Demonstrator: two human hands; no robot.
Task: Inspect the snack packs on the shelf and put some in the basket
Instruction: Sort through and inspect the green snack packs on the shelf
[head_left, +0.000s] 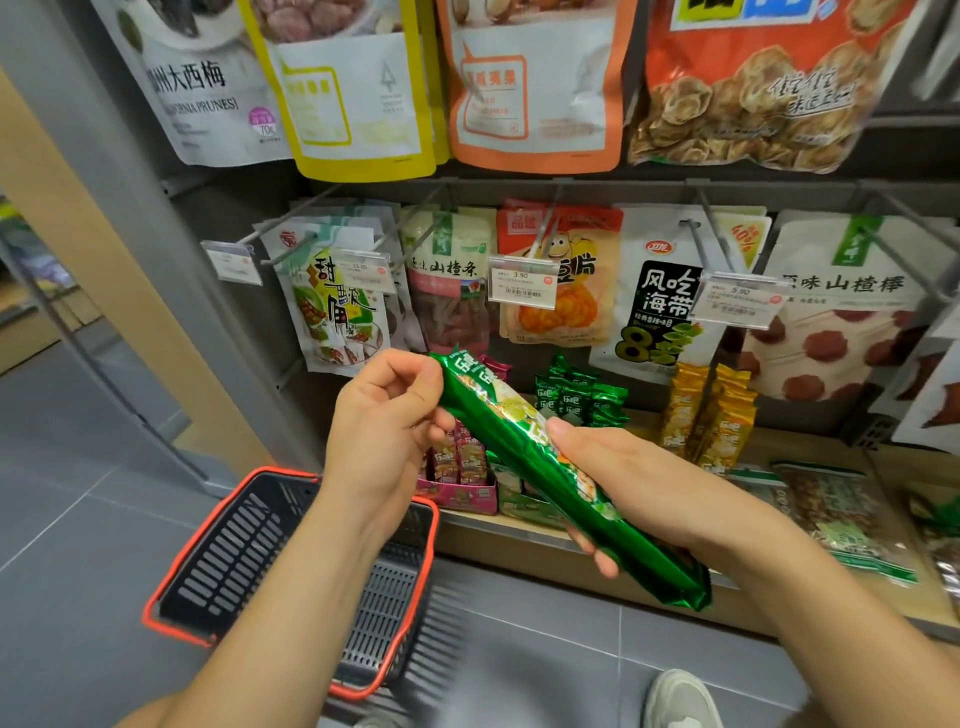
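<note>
A long green snack pack (524, 447) lies slanted between my hands in front of the shelf. My left hand (384, 426) pinches its upper end with curled fingers. My right hand (639, 493) grips its lower half from the right, thumb on top. Below my left forearm a black basket with a red rim (208, 545) sits on the floor; its inside looks bare where visible. More green packs (576, 400), yellow packs (711, 415) and red packs (462, 457) stand on the wooden shelf (519, 525).
Hanging snack bags fill two rows of pegs above the shelf, with price tags (522, 286) sticking out. Flat green-and-white bags (841, 514) lie on the shelf at right. A grey post (130, 208) borders the rack at left. My shoe (680, 696) is on the grey tiles.
</note>
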